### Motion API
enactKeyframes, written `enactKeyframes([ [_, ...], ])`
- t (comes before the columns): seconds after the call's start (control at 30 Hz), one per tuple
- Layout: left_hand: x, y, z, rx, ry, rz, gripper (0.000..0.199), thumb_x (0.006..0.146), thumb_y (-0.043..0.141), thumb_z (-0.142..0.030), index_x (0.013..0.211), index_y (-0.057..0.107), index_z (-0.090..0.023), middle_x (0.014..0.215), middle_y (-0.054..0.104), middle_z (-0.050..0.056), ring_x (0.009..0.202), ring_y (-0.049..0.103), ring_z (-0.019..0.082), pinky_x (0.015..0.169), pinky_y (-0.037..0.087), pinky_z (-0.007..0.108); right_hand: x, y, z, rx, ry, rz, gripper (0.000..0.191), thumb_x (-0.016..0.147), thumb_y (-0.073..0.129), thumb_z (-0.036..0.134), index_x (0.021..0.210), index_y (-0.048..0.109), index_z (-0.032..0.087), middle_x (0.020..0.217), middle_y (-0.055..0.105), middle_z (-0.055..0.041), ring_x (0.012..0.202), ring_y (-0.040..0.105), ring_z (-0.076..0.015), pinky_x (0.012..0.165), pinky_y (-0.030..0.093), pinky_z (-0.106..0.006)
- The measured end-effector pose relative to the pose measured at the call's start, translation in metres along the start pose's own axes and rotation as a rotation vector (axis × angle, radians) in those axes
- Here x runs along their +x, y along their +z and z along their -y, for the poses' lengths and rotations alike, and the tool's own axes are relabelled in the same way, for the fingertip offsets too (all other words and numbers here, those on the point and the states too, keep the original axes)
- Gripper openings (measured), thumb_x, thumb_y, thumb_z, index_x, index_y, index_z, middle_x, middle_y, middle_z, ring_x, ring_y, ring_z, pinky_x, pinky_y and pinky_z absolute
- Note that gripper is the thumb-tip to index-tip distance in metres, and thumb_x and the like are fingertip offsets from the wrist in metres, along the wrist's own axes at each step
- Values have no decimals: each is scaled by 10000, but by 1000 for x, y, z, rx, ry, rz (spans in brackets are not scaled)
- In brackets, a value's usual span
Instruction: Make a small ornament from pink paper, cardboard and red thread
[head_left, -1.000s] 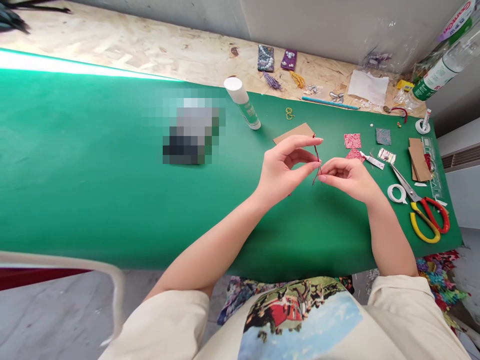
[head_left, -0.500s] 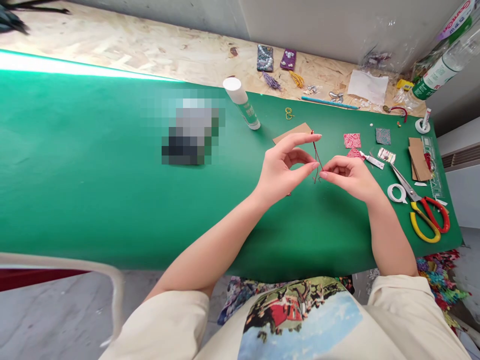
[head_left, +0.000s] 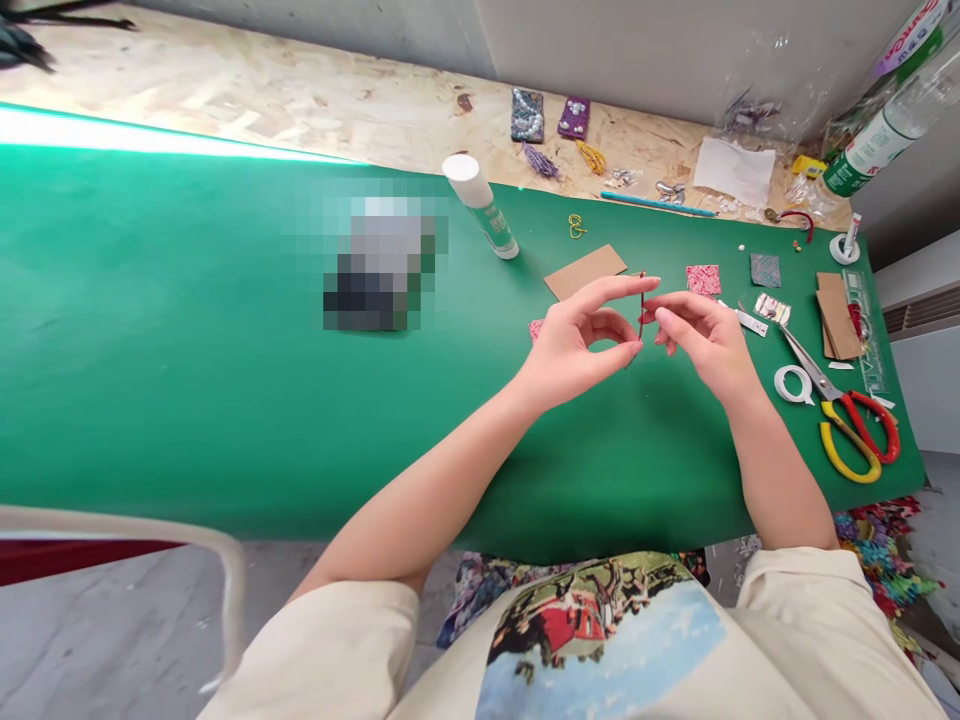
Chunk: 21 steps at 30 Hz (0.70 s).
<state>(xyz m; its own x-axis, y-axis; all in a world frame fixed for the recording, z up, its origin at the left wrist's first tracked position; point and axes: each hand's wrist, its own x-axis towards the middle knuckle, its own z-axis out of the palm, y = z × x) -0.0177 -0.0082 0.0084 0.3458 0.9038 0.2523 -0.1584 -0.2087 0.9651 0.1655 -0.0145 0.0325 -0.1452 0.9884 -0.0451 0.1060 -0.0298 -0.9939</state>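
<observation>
A thin dark-red cord (head_left: 642, 325) runs upright between the spread index finger and thumb of my left hand (head_left: 574, 345). The thumb is pressed on its lower part, where a short loose end hangs below. My right hand (head_left: 705, 340) is close against the cord from the right, fingertips bent together at its upper half. How the cord passes between those fingertips is too small to make out. Behind my left hand lie a brown cardboard piece (head_left: 585, 272) and a pink patterned scrap (head_left: 535, 330), partly hidden by the hand.
On the green table (head_left: 262, 430) stands a glue stick (head_left: 484, 210). To the right are scissors (head_left: 844, 405), a tape roll (head_left: 793, 385), a pink patterned square (head_left: 703, 280), a grey square (head_left: 765, 270) and cardboard strips (head_left: 838, 318). A blue pencil (head_left: 660, 204) lies along the back.
My right hand has moved up along the cord from beside my left thumb to near the left index finger. My left hand has shifted slightly right, and the cord is now more upright.
</observation>
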Motion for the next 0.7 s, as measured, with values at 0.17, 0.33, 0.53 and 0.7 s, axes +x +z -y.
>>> enactKeyframes([
  [0.17,-2,3,4,-6,44,96,525,792,759,-198,1305,686,-283,1401,626,102,706,689,94,743,639,272,0,3,-1,88,5,-22,433,695,827,617,819,754,208,767,754,-7,561,545,-92,538,481,-253],
  [0.33,-3,1,5,46,91,146,538,814,658,-100,1328,660,-260,1437,601,116,744,682,87,755,630,258,2,2,-2,171,77,-27,419,589,907,551,740,740,197,684,723,14,509,478,-66,493,425,-238],
  [0.53,-4,4,3,60,42,128,666,799,660,-93,1424,526,-279,1399,587,103,744,680,73,775,624,260,2,2,3,289,114,-55,326,591,914,428,700,704,204,632,695,33,481,452,-54,471,363,-229],
  [0.7,-4,4,7,171,-12,81,567,808,618,-114,1366,545,-179,1028,700,50,788,691,111,793,611,270,4,2,5,350,117,-135,321,558,918,383,671,672,210,621,689,39,480,464,-53,451,332,-217],
])
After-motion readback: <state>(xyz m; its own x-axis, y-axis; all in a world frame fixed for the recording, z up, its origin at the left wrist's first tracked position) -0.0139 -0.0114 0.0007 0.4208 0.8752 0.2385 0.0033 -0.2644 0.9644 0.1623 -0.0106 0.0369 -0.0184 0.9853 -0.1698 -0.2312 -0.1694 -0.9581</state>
